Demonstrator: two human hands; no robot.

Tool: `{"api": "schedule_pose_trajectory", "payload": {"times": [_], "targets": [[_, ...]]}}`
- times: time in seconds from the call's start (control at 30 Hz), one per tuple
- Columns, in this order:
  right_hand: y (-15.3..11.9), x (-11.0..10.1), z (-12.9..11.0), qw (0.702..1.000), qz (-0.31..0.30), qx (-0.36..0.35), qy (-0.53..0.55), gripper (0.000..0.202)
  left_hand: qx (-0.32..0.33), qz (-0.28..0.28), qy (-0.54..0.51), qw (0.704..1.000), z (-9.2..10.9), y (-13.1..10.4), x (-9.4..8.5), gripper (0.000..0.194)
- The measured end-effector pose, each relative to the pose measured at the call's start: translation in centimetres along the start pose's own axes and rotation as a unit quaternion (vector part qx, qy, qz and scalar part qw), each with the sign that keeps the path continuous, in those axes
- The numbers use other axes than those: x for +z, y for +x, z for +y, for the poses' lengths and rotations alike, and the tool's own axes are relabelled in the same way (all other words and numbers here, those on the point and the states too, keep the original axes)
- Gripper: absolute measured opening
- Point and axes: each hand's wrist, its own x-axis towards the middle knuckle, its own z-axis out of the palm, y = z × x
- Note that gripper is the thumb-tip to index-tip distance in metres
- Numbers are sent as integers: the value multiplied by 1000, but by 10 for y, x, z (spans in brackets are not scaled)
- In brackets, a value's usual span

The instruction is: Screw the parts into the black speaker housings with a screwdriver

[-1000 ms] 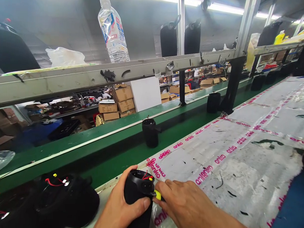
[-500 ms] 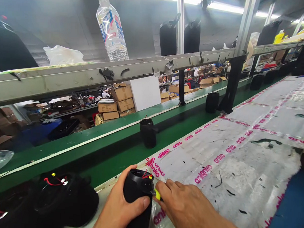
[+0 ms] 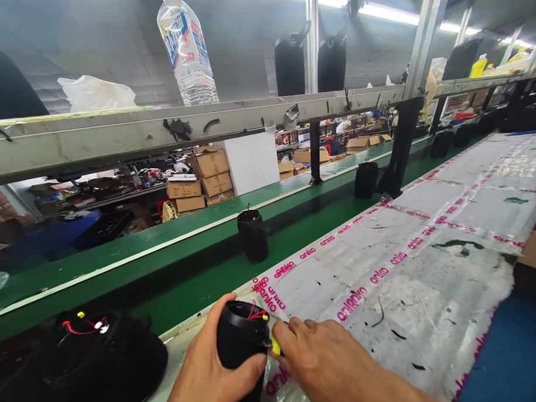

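Observation:
A black cylindrical housing (image 3: 239, 346) with red wires and a yellow connector at its open top stands at the bottom middle. Around its side wraps my left hand (image 3: 220, 363), the thumb across the front. My right hand (image 3: 321, 358) is closed on a small yellow-handled tool (image 3: 274, 345), whose end meets the housing's upper right rim. The tool's tip is too small to make out.
More black housings (image 3: 126, 360) with wires are at the lower left. Other housings (image 3: 253, 238) stand on the green belt (image 3: 194, 286). A plastic-covered table (image 3: 405, 288) lies right; a bottle (image 3: 187, 51) stands on the shelf (image 3: 121, 131).
The surroundings have shifted slightly left in the view. Both hands keep their hold, and my left thumb sits slightly lower and further right against the housing.

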Motion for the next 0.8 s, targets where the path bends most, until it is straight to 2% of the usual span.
{"api": "schedule_pose_trajectory", "payload": {"times": [0.17,0.27,0.33,0.4,0.47,0.6,0.7,0.8], "targets": [[-3,11,0,999,25,6,41,27,17,-47,-39,998,-12,4,-6,81],[1,12,-1,986,78,4,147,2,4,-114,-124,986,-16,7,-16,85],[4,11,0,966,131,7,224,17,-21,-146,-175,973,-17,9,-21,84],[5,11,2,951,161,23,264,25,-37,-148,-192,969,-18,11,-23,85],[4,10,3,949,154,42,274,26,-33,-124,-176,976,-18,11,-23,89],[2,10,4,962,102,56,249,30,-32,-68,-125,989,-17,9,-22,93],[3,7,2,968,63,63,233,26,-15,-71,-97,993,-17,7,-22,95],[6,3,0,975,32,61,211,14,-15,-74,-75,994,-17,6,-21,103]]}}
